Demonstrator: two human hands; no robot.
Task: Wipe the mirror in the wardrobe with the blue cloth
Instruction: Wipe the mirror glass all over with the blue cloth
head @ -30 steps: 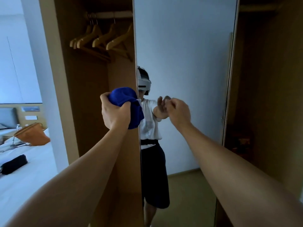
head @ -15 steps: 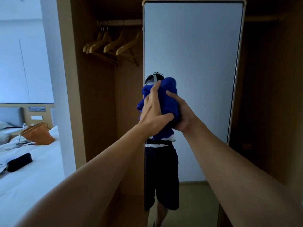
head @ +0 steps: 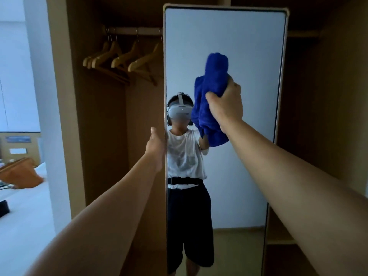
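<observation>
A tall mirror [head: 245, 46] with a thin pale frame stands upright inside the wooden wardrobe, facing me. My right hand [head: 226, 107] grips a bunched blue cloth [head: 211, 100] and holds it against the glass at about head height. My left hand [head: 156, 145] is at the mirror's left edge; its fingers go behind the edge and are hidden, with the thumb showing. My own reflection fills the lower left of the mirror.
Several wooden hangers [head: 121, 60] hang on a rail in the wardrobe's left bay. Dark wardrobe space [head: 322, 116] lies to the mirror's right. A bed [head: 23, 222] with an orange bag [head: 21, 175] and a black item is at far left.
The cloth passed from both hands to my right hand alone and moved up and right on the glass. My left hand dropped to the mirror's left edge.
</observation>
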